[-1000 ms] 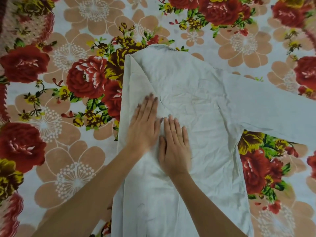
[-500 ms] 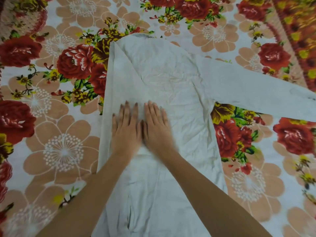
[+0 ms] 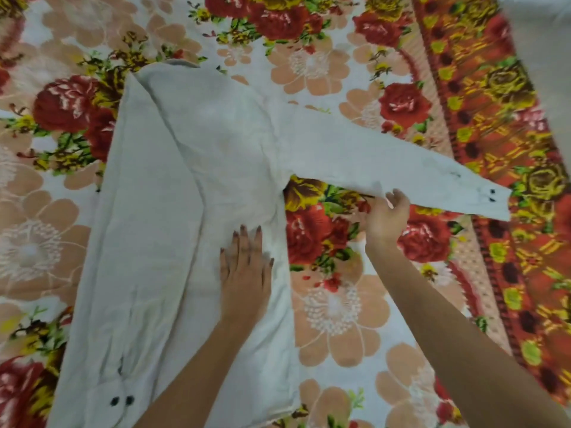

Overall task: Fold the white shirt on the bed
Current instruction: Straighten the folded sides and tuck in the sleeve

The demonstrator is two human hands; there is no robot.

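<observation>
The white shirt [image 3: 197, 168] lies flat on the flowered bedspread, collar end away from me. Its left side and sleeve are folded in over the body, and that cuff [image 3: 120, 400] with two dark buttons rests near the bottom hem. The other sleeve [image 3: 370, 156] stretches out to the right, ending in a buttoned cuff [image 3: 488, 199]. My left hand [image 3: 244, 267] presses flat on the shirt's body near its right edge. My right hand [image 3: 386, 214] is at the lower edge of the outstretched sleeve, fingers curled onto the cloth, which puckers slightly there.
The bedspread [image 3: 333, 304] has large red and peach flowers, with an orange patterned border [image 3: 494, 118] running along the right. Beyond that border a pale surface [image 3: 540, 57] shows at the top right.
My right hand has left the shirt's middle and gone right to the outstretched sleeve. My left hand slid toward the body's right edge. The view swung right, showing the whole sleeve.
</observation>
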